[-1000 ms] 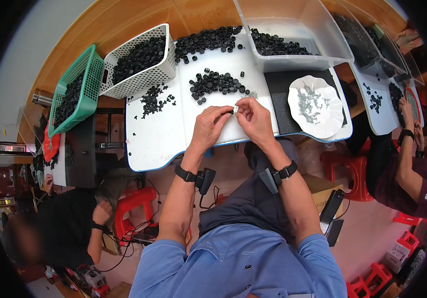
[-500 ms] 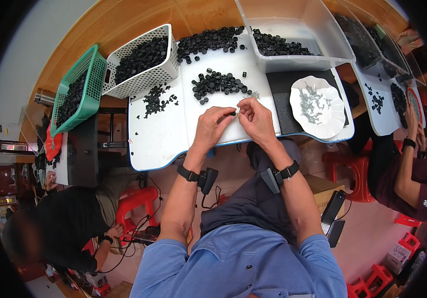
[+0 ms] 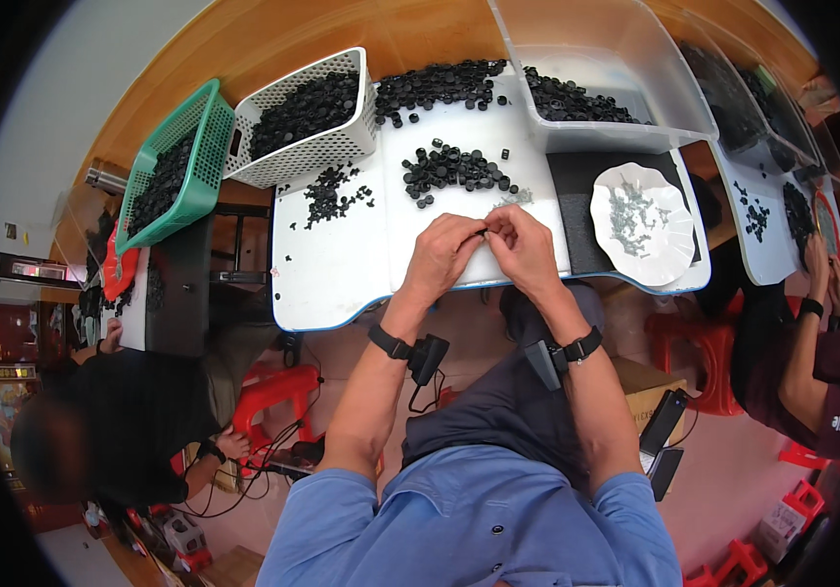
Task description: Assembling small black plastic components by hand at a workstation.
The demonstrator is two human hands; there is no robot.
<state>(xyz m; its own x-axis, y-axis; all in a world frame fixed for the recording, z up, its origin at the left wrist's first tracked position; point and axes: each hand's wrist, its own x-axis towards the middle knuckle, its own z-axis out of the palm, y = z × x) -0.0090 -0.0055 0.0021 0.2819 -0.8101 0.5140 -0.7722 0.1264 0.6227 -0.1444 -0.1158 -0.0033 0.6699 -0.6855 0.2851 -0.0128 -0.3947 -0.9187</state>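
Note:
My left hand (image 3: 442, 256) and my right hand (image 3: 526, 252) meet over the front part of the white work table, fingertips pinched together. Between them is a small black plastic part (image 3: 484, 233), mostly covered by the fingers. Whether the right fingertips also hold something tiny is hidden. Just beyond the hands lies a heap of round black caps (image 3: 451, 170). Left of it are scattered small black pieces (image 3: 330, 199). To the right, a white scalloped plate (image 3: 663, 266) bears many thin, pale greyish pins or screws (image 3: 632, 217).
A white perforated basket (image 3: 347, 137) and a green basket (image 3: 203, 161), both filled with black parts, stand at the left. A clear plastic bin (image 3: 625, 135) holds more at the back right. A black mat (image 3: 569, 196) lies under the plate. Co-workers sit on both sides.
My hands have come closer together, and the right fingertips now meet the black part in the left. The view has shifted, so the table appears farther right.

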